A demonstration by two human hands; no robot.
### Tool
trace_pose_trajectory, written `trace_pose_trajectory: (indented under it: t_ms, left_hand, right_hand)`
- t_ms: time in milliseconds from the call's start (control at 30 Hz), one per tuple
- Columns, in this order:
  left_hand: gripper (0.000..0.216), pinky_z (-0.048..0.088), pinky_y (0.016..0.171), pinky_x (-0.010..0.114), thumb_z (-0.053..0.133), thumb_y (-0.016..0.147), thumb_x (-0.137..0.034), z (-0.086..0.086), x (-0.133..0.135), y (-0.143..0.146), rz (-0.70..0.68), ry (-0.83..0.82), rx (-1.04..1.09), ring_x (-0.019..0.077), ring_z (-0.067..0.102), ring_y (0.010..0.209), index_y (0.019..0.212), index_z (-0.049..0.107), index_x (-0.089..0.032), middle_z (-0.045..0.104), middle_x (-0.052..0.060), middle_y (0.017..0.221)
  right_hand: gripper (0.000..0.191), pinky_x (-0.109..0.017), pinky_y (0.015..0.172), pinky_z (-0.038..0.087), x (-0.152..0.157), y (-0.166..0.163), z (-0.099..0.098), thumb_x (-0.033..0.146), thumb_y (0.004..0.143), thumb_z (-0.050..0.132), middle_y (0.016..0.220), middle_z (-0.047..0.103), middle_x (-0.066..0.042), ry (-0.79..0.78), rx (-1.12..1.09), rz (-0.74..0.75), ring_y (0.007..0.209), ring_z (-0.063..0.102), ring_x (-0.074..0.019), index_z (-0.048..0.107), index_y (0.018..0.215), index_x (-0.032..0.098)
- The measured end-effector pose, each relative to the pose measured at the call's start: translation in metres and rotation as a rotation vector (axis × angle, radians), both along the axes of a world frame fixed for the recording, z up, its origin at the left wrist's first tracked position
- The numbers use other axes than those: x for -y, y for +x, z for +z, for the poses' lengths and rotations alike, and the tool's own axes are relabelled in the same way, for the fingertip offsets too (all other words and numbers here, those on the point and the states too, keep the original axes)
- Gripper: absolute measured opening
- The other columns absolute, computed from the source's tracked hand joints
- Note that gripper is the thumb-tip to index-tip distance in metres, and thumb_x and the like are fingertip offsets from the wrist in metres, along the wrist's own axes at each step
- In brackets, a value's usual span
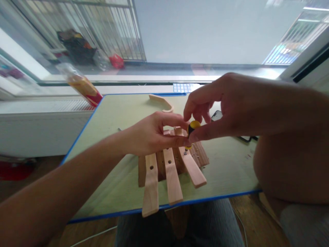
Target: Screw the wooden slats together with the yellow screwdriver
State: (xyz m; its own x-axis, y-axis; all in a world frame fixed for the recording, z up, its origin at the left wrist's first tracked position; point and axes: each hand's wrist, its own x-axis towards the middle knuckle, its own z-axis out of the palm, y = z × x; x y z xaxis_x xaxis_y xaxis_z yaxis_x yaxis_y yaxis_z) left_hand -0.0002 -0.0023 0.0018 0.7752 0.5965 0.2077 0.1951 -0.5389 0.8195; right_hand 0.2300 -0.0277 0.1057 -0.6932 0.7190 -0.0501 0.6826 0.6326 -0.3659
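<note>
Standing between fingers [174,120]: yellow-black screwdriver [190,129]

Before me I have a bench [226,171] with a pale green top and blue edging. A brown wooden board [161,167] lies near its front edge, and a bent pale wood piece [162,100] lies farther back. To my right are a phone-like object [217,115] and a dark-rimmed item [245,139], both partly hidden.

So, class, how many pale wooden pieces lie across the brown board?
3: the left piece, the middle piece, and the right piece under the screwdriver. The left hand could hide more.
</note>
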Motion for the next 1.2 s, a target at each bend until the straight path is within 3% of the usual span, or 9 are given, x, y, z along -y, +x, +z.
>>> trace_pose_trajectory:
  t_ms: [133, 233, 433, 633, 1200]
  left_hand:
    - [0.026, 0.056, 0.095, 0.034, 0.078, 0.093, -0.038, -0.001, 0.0, -0.001, -0.019, -0.016, 0.006, 0.0222, 0.072, 0.104, 0.114, 0.081, -0.022, 0.08, 0.006, 0.108]
    - [0.027, 0.055, 0.095, 0.035, 0.077, 0.093, -0.039, 0.001, -0.001, -0.002, -0.037, -0.001, -0.01, 0.0228, 0.071, 0.104, 0.113, 0.081, -0.021, 0.079, 0.006, 0.107]
    - [0.026, 0.054, 0.097, 0.036, 0.075, 0.094, -0.038, 0.002, -0.001, -0.002, -0.031, 0.026, -0.042, 0.0236, 0.069, 0.106, 0.111, 0.078, -0.019, 0.077, 0.005, 0.106]
    - [0.026, 0.053, 0.096, 0.035, 0.077, 0.093, -0.04, 0.004, 0.001, 0.0, -0.02, 0.032, -0.063, 0.0235, 0.069, 0.108, 0.109, 0.077, -0.019, 0.077, 0.004, 0.107]
    - [0.024, 0.055, 0.09, 0.033, 0.08, 0.091, -0.04, 0.002, 0.0, 0.0, -0.015, 0.018, -0.019, 0.0209, 0.07, 0.098, 0.103, 0.079, -0.02, 0.078, 0.005, 0.1]
  right_hand:
    - [0.019, -0.027, 0.063, 0.05, 0.003, 0.003, 0.001, 0.024, 0.089, 0.07, 0.093, 0.08, 0.004, 0.023, -0.027, 0.069, 0.073, 0.068, -0.0126, 0.082, 0.103, 0.03]
    - [0.02, -0.028, 0.061, 0.049, 0.003, 0.003, -0.001, 0.021, 0.086, 0.069, 0.089, 0.08, 0.003, 0.06, -0.031, 0.089, 0.07, 0.066, -0.0133, 0.084, 0.098, 0.028]
    - [0.016, -0.03, 0.057, 0.047, 0.004, 0.0, -0.001, 0.025, 0.086, 0.067, 0.087, 0.079, 0.002, 0.075, -0.003, 0.036, 0.068, 0.065, -0.0136, 0.082, 0.092, 0.026]
    - [0.011, -0.031, 0.048, 0.037, 0.004, -0.002, -0.001, 0.03, 0.085, 0.07, 0.068, 0.071, 0.003, 0.085, 0.033, 0.01, 0.054, 0.055, -0.0122, 0.075, 0.076, 0.026]
    - [0.048, -0.031, 0.046, 0.026, -0.005, -0.006, -0.011, 0.065, 0.091, 0.067, 0.055, 0.054, 0.005, 0.111, 0.078, -0.042, 0.05, 0.042, -0.0101, 0.064, 0.065, 0.024]
